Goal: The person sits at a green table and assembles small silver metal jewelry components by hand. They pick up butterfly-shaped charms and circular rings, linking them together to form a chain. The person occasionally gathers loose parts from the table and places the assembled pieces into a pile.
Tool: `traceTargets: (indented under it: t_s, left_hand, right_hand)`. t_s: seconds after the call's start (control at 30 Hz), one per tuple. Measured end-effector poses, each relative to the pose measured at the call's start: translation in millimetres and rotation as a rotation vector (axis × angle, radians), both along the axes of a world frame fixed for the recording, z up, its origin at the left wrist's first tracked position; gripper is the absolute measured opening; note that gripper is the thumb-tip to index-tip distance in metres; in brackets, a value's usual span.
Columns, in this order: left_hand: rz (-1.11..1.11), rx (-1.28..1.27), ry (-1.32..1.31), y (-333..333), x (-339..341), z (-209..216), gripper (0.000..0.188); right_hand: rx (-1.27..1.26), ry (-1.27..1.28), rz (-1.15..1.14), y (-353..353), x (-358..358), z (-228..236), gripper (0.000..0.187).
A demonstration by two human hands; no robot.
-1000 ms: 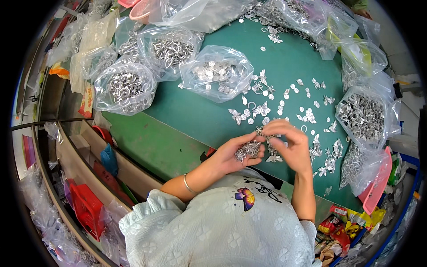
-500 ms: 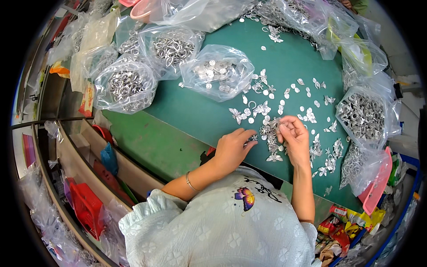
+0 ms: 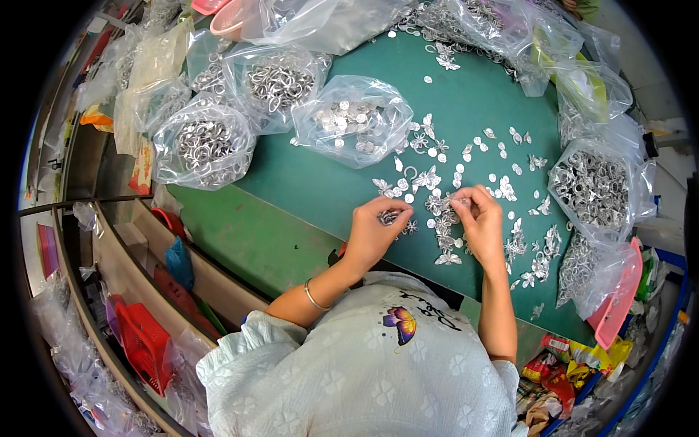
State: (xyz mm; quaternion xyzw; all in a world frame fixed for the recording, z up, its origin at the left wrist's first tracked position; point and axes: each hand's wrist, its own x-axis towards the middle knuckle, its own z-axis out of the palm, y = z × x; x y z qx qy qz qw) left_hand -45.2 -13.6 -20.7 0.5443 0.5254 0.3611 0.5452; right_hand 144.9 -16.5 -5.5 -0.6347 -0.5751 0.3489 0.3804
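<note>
My left hand (image 3: 370, 231) is curled over the green tabletop, closed around small silver metal pieces (image 3: 389, 216) whose exact shape is partly hidden. A silver flower-shaped piece (image 3: 410, 227) lies by its fingertips. To the right, the thumb and fingers of my right hand (image 3: 483, 226) are pinched together on a small silver metal piece (image 3: 461, 202), mostly covered by the fingers. Between both hands is a cluster of silver flower and leaf pieces (image 3: 443, 227). A silver butterfly-shaped piece (image 3: 428, 177) and an open ring (image 3: 410, 173) lie just beyond.
Clear bags of silver rings (image 3: 205, 142), (image 3: 282, 84) and a bag of round silver discs (image 3: 349, 120) stand at the left back. Another ring bag (image 3: 593, 186) sits at the right edge, beside a pink tray (image 3: 617, 302). More silver pieces (image 3: 542, 262) are scattered across the right side.
My left hand has drawn slightly left and turned, its fingers now curled around silver pieces; the flower-shaped piece shows beside it. My right hand remains pinched in nearly the same place.
</note>
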Motion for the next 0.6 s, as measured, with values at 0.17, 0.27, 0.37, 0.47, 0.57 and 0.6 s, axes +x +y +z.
traceTargets:
  t_s: [0.17, 0.27, 0.37, 0.47, 0.57, 0.6]
  left_hand:
    - [-0.201, 0.326, 0.223, -11, -1, 3, 0.020]
    - [-0.257, 0.285, 0.410, -15, 3, 4, 0.022]
    - [-0.301, 0.245, 0.475, -11, 5, 2, 0.025]
    - [-0.275, 0.292, 0.420, -9, 5, -3, 0.023]
    - [-0.206, 0.307, 0.341, -7, 6, -7, 0.025]
    - [-0.207, 0.314, 0.360, -6, 6, -7, 0.025]
  right_hand:
    - [-0.117, 0.220, 0.049, -1, -7, 10, 0.015]
    - [0.057, -0.404, 0.212, -3, -19, 9, 0.020]
    - [0.068, -0.568, 0.266, 4, -23, 7, 0.022]
    - [-0.054, -0.221, 0.181, 9, -11, -2, 0.018]
    - [-0.245, 0.796, 0.120, 5, 7, 1, 0.018]
    - [-0.263, 1.169, 0.091, 4, 12, 3, 0.018]
